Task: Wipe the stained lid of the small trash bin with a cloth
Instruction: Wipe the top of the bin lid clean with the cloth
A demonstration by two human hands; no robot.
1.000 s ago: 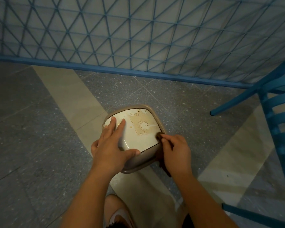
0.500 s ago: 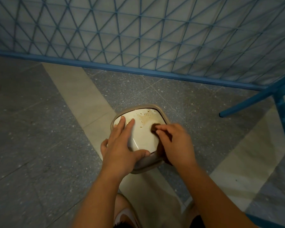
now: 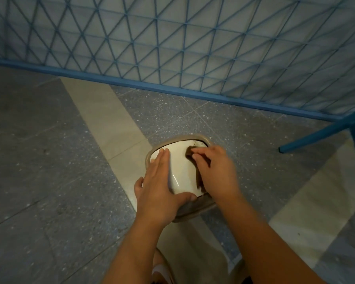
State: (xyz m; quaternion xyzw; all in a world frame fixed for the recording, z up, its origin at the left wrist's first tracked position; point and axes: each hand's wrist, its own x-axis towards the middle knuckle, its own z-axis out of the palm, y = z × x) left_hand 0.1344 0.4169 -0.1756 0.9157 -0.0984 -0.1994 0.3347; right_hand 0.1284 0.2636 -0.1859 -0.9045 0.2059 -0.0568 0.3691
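Note:
A small beige trash bin stands on the floor with a white lid. My left hand lies flat on the lid's left side, fingers spread, thumb hooked over the near edge. My right hand presses a dark brown cloth onto the lid's far right part. A trace of brown stain shows at the far edge, just beyond the cloth. Most of the stained area is hidden under the hand and cloth.
A blue lattice fence with a blue base rail runs across the back. A blue chair leg slants in at the right. The floor has grey speckled tiles and a beige strip. My foot shows at the bottom.
My right hand has slid the cloth from the lid's near right edge up and across onto the stain, covering most of it. The left hand has stayed on the lid.

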